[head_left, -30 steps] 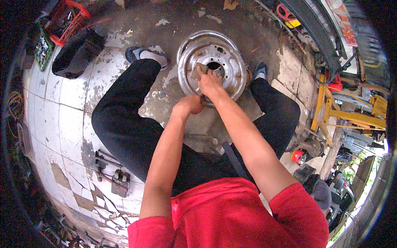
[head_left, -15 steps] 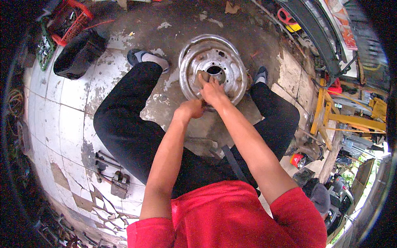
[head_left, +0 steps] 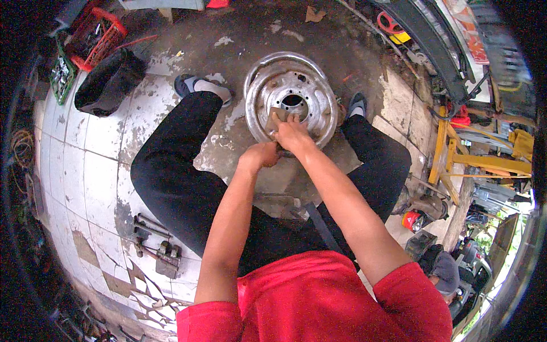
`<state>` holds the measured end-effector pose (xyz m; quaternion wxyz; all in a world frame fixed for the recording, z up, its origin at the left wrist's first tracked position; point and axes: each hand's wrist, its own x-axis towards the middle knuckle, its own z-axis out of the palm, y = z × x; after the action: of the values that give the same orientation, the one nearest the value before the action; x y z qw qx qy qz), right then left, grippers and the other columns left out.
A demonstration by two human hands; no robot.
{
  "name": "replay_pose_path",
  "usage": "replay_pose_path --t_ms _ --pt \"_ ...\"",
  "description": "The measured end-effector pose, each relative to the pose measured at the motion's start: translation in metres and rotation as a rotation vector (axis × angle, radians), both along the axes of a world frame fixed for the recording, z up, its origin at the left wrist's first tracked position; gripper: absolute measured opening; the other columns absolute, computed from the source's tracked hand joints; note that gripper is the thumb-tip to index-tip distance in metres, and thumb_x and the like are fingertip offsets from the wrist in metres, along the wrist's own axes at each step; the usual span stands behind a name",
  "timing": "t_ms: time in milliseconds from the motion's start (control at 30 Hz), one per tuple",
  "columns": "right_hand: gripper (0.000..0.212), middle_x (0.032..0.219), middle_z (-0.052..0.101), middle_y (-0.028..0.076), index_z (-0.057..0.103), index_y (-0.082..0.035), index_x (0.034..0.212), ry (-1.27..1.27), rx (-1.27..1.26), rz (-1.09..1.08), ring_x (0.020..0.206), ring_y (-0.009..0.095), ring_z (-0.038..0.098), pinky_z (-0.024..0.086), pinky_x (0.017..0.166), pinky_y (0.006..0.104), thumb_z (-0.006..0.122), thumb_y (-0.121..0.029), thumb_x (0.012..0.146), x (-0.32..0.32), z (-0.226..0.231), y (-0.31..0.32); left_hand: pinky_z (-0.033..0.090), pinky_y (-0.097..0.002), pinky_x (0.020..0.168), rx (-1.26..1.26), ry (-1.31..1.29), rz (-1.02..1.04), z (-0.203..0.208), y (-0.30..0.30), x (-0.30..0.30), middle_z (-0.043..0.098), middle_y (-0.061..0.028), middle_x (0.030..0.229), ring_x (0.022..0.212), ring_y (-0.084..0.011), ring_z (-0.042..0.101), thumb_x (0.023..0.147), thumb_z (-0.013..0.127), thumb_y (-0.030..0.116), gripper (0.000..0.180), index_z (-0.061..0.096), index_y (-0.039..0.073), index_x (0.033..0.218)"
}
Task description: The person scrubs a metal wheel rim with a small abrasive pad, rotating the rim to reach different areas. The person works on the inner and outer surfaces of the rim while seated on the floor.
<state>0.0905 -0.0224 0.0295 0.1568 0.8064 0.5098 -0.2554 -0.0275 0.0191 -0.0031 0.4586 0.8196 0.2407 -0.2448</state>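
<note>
A silvery steel wheel rim (head_left: 323,108) with a round centre hole rests on the floor between my feet, its surface worn and stained. My right hand (head_left: 292,134) presses a small brown sheet (head_left: 276,115), which looks like sandpaper, against the rim's face just on the near side of the hole. Fingers partly cover the sheet. At the rim's near edge, my left hand (head_left: 263,154) is closed around the lip; its fingertips are hidden.
Left on the tiles stand a black bucket (head_left: 108,85) and a red crate (head_left: 99,37); metal tools (head_left: 165,251) lie beside my left leg. To the right are a yellow metal frame (head_left: 484,164), a red can (head_left: 411,220) and a person (head_left: 444,273) near a motorbike.
My right hand and the brown sheet have slid a little toward me over the rim's face. My left hand keeps its place on the edge. The view has shifted slightly.
</note>
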Motion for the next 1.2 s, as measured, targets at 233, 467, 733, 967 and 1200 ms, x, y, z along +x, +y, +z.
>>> replay_pose_path --t_ms 233,467,733,967,1200 --pt "0.068 0.142 0.038 0.027 0.024 -0.024 0.150 0.024 -0.016 -0.066 0.133 0.042 0.036 0.032 0.102 0.0616 0.057 -0.036 0.092 0.006 -0.005 0.017 0.049 -0.0487 0.086 -0.054 -0.034 0.012 -0.020 0.000 0.001 0.065 -0.0198 0.109 0.099 -0.0381 0.063 0.087 0.055 0.024 0.040 0.054 0.009 0.124" --pt "0.069 0.142 0.037 0.029 0.023 -0.024 0.150 0.024 0.014 -0.068 0.134 0.042 0.034 0.033 0.102 0.0606 0.057 -0.035 0.091 0.007 -0.011 0.009 0.050 -0.0485 0.085 0.014 -0.075 0.012 0.008 0.004 -0.001 0.066 -0.0202 0.108 0.099 -0.0380 0.064 0.089 0.052 0.025 0.037 0.056 0.008 0.121" --pt "0.068 0.141 0.038 0.028 0.024 -0.027 0.149 0.005 0.007 -0.041 0.131 0.042 0.037 0.033 0.101 0.0612 0.058 -0.034 0.091 0.004 -0.007 0.001 0.051 -0.0477 0.085 -0.004 -0.081 -0.008 -0.027 -0.006 0.002 0.066 -0.0203 0.109 0.099 -0.0379 0.064 0.088 0.050 0.022 0.040 0.054 0.007 0.124" --pt "0.066 0.143 0.037 0.027 0.023 -0.027 0.150 0.001 0.014 -0.093 0.133 0.042 0.035 0.033 0.103 0.0588 0.055 -0.034 0.092 0.016 -0.020 0.021 0.051 -0.0469 0.085 -0.011 -0.041 -0.089 -0.027 0.001 0.007 0.065 -0.0196 0.111 0.101 -0.0363 0.064 0.081 0.051 0.013 0.047 0.053 0.008 0.128" --pt "0.066 0.143 0.035 0.030 0.025 -0.025 0.149 0.047 0.044 -0.050 0.132 0.045 0.035 0.035 0.102 0.0585 0.057 -0.031 0.091 0.011 -0.013 -0.001 0.051 -0.0474 0.085 -0.045 -0.079 -0.037 -0.021 0.001 0.005 0.065 -0.0207 0.110 0.100 -0.0365 0.064 0.081 0.052 0.015 0.042 0.057 0.006 0.122"
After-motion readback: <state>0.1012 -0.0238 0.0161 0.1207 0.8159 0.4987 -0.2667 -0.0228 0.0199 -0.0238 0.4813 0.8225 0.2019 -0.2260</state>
